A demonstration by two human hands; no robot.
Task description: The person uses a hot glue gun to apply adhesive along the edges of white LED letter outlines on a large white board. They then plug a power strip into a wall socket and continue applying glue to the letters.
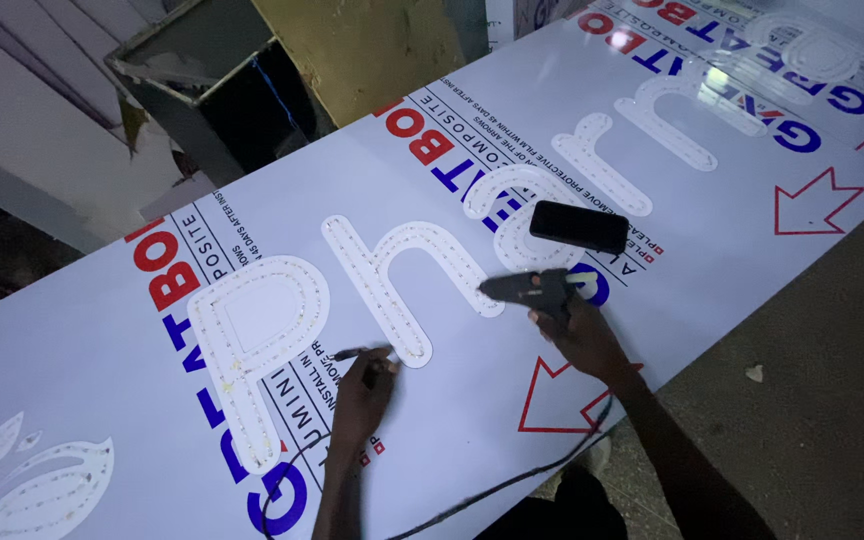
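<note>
Nearest the camera, a black cable (512,485) trails across the near edge of the large white panel (102,330), running toward the right hand (584,335). That hand is closed around the grip of a black glue gun (530,288), whose nozzle points left, just over the white film-covered sheet, right of the white letter with the tall stem (392,290). The left hand (364,392) lies on the panel at the foot of that letter, fingers pinched narrow on a thin dark stick (355,353) that points left along the sheet. Left of it lies a bigger white cut-out letter (252,340), edged with small dots. Farther right, more white letters (602,160) run toward the far end. A black phone (579,226) rests flat on the panel just beyond the glue gun. Far left, an open dark box (212,90) stands past the panel's far edge.
</note>
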